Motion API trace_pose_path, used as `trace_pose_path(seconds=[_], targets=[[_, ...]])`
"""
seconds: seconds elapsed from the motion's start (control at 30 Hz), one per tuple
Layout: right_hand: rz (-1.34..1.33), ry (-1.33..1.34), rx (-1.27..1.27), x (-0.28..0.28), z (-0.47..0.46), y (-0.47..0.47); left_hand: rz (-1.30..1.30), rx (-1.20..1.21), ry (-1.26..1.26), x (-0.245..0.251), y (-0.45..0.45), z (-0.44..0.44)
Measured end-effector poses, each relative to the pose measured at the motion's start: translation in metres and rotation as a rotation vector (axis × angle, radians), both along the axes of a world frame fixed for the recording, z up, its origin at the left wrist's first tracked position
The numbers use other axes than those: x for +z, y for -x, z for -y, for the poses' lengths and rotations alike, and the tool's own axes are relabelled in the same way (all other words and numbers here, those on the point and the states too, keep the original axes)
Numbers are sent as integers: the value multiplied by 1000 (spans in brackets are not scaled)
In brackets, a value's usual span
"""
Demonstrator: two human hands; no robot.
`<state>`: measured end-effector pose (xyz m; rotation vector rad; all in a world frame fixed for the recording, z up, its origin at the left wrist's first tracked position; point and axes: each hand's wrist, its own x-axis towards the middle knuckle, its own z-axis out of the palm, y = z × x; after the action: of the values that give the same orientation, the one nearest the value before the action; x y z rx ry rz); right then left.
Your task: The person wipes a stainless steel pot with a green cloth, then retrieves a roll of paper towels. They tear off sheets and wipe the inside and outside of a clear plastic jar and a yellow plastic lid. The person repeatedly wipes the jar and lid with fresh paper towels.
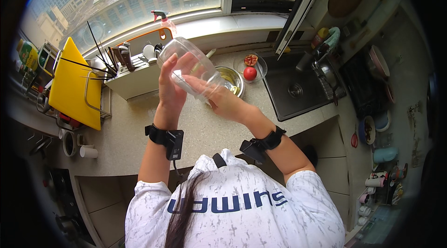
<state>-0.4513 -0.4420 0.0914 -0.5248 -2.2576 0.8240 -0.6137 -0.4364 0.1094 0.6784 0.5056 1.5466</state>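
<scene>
My left hand grips a clear, see-through container from its left side, tilted in the air above the counter. My right hand reaches inside it through the open end, its fingers visible through the wall. Those fingers press a crumpled white tissue or cloth against the inner surface. Behind my right hand, a stainless steel bowl stands on the counter, partly hidden, with pale yellow-green pieces in it. Right of the bowl, a clear plate carries a red round fruit and a cut pomegranate piece.
A black sink lies to the right. At left are a knife and utensil holder with thin sticks poking out and a yellow cutting board in a metal rack. A spray bottle stands by the window.
</scene>
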Motion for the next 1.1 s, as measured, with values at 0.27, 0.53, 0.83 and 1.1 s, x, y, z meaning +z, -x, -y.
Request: trace_pose_path(seconds=[0.27,0.53,0.83,1.1], targets=[[-804,1203,495,1,7,-15,-16,13,-169,-5,2,0],[-955,1181,353,25,3,-19,-92,-97,-437,-15,8,-10],[-364,515,147,33,-20,-58,-244,-505,41,-14,48,-3],[-339,677,106,38,-15,-65,-656,-41,-278,-3,29,18]])
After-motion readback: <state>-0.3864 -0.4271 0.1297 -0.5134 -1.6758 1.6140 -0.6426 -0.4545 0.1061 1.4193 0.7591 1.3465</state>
